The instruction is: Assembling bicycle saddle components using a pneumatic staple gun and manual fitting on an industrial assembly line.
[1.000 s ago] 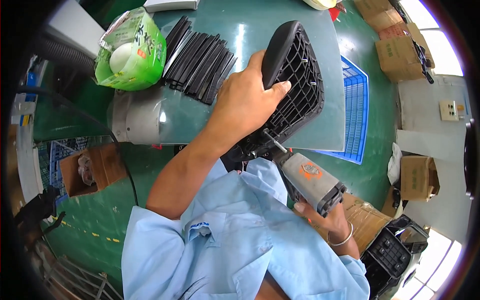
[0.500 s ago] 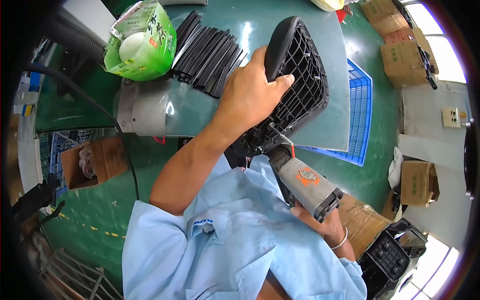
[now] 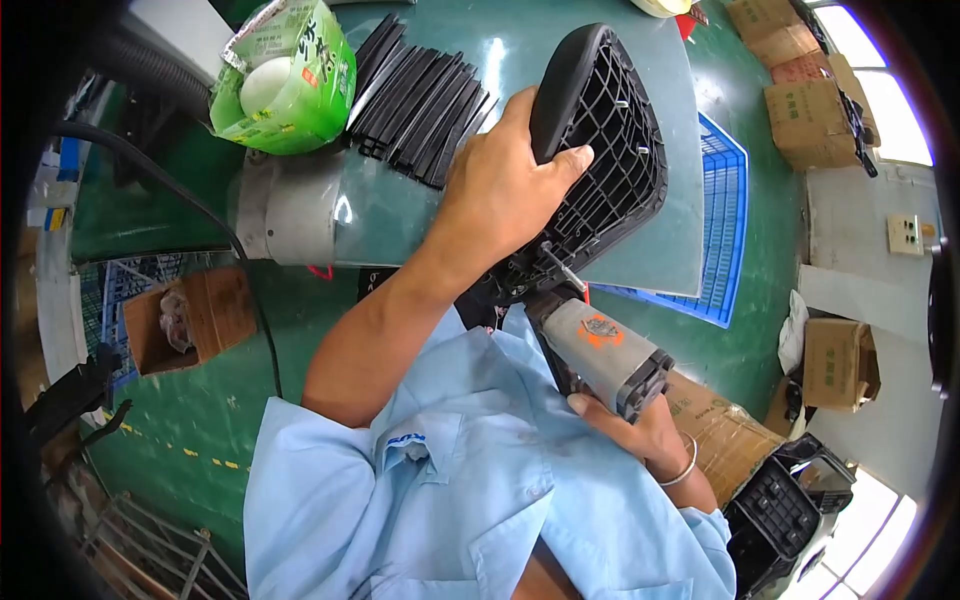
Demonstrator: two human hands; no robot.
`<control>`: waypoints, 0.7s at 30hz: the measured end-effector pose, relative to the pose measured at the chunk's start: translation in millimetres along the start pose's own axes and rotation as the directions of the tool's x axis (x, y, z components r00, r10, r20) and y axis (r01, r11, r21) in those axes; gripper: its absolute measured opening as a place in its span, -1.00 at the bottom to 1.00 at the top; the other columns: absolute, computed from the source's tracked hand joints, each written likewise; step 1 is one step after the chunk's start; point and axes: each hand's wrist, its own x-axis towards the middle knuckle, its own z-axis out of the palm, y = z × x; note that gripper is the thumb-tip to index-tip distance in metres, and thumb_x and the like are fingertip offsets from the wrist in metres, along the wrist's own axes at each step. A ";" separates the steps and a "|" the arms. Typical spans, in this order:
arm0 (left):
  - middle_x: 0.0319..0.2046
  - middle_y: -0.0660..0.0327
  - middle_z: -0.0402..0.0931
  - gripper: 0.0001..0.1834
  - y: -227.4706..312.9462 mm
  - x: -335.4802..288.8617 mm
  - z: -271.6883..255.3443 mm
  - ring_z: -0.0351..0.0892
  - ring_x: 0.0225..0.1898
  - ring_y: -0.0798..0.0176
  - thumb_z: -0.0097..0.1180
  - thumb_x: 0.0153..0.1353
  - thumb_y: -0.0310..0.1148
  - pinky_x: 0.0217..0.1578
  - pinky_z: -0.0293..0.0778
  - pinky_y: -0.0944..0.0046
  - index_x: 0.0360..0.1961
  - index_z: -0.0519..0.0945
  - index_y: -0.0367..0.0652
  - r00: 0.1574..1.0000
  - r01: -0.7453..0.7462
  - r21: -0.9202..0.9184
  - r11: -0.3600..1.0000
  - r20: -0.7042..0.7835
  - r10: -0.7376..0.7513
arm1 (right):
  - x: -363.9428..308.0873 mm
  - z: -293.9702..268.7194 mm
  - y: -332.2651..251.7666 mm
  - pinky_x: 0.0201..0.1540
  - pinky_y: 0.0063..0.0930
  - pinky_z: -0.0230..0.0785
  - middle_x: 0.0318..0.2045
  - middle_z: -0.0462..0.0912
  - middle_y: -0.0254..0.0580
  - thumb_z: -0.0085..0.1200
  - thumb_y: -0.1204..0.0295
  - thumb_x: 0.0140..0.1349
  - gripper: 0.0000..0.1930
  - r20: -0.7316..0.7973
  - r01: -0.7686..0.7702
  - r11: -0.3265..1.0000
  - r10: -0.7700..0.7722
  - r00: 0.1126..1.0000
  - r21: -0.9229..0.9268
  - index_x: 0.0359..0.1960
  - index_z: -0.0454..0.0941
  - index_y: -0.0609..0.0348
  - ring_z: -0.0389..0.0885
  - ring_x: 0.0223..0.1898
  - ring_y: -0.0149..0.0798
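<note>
A black plastic part with a padded-looking rim and an open lattice back [image 3: 622, 150] is tilted up over the table edge. My left hand [image 3: 505, 190] is closed around its left side, thumb over the rim near the lattice. Below it my right hand [image 3: 640, 432] grips a grey power screwdriver [image 3: 608, 350] with an orange mark on its body. The handle and most of the fingers are hidden behind the tool. Its thin metal bit [image 3: 562, 265] reaches the lower end of the black part; whether it sits on a screw is too small to tell.
On the green table [image 3: 420, 225] lie several black strips [image 3: 420, 100] beside a green carton [image 3: 300, 100]. A blue crate [image 3: 722, 230] stands past the table's right edge. Cardboard boxes [image 3: 815, 125] line the right side, and a black cable [image 3: 215, 220] hangs at left.
The screwdriver and my right hand have shifted slightly left and up, bringing the bit steeper against the black part. My left hand keeps its hold; the part has moved slightly right and up.
</note>
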 end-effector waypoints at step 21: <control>-0.23 0.19 0.42 -0.48 -9.8 4.4 46.7 0.39 -0.25 0.38 0.15 0.19 -0.27 -0.17 0.37 0.38 0.06 0.30 -0.36 0.938 -0.186 -0.371 0.910 -0.342 0.053 | -11.4 -19.6 41.3 -0.36 -0.41 0.32 -0.57 0.50 -0.28 0.20 0.33 0.02 -0.77 -0.267 -0.020 0.984 0.068 0.961 0.176 -0.41 0.48 0.21 0.47 -0.50 -0.25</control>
